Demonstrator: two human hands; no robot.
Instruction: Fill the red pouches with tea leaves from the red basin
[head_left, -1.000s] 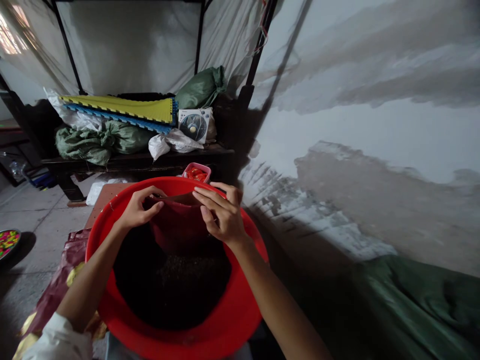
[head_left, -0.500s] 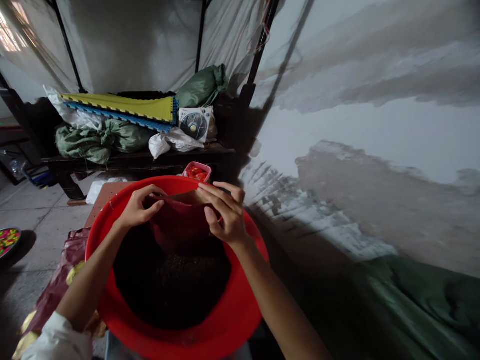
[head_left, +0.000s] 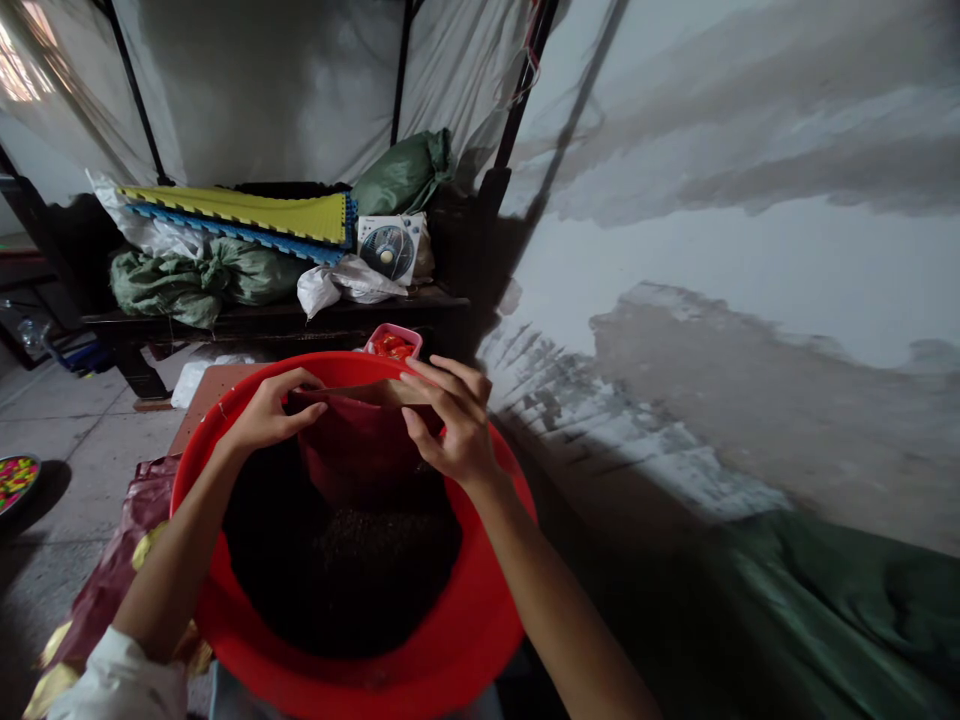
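A dark red bag [head_left: 356,450] stands upright in a wide red basin [head_left: 487,590], its lower end against the dark loose material [head_left: 337,580]. My left hand [head_left: 274,408] pinches the bag's left top edge between thumb and fingers. At the right top edge my right hand [head_left: 454,415] holds the rim, thumb on the near side and fingers on the far side. Between my hands the bag's mouth is a narrow gap, with a lighter brown inner side showing. What is inside the bag is hidden.
Behind the basin sits a pink container [head_left: 395,343] of red items. A dark bench [head_left: 255,322] holds sacks, yellow and blue mats [head_left: 255,215] and a fan [head_left: 388,250]. Green cloth [head_left: 847,600] lies at the lower right. A bowl [head_left: 16,482] of colourful pieces is at far left.
The top edge of the bag is drawn slightly wider and flatter between my hands. My right hand's fingers have shifted a little along the rim.
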